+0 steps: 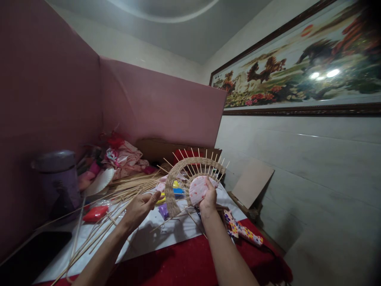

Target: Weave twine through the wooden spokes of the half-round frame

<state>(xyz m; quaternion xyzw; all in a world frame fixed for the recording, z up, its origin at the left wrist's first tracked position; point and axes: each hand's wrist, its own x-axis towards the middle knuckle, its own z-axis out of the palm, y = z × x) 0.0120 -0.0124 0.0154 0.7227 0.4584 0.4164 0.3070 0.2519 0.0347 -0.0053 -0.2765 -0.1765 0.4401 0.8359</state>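
A round fan-like piece has thin sticks radiating from a pink patterned cloth disc [197, 190], with a wide woven twine band [170, 186] curving across the sticks. My right hand [209, 198] grips it at the disc, thumb on the cloth face and the other fingers hidden behind. To the left of the woven band is my left hand [145, 204], thumb and fingers brought together near a yellow-handled tool [161, 198]. Whether a strand lies between those fingers is too small to make out.
Long thin sticks [133, 184] lie across the white sheet at left. Around them are a red packet [95, 213], a purple tumbler [59, 186], a dark phone-like slab [38, 254] and piled pink cloth [127, 159]. Flower-patterned cloth [248, 234] lies at right.
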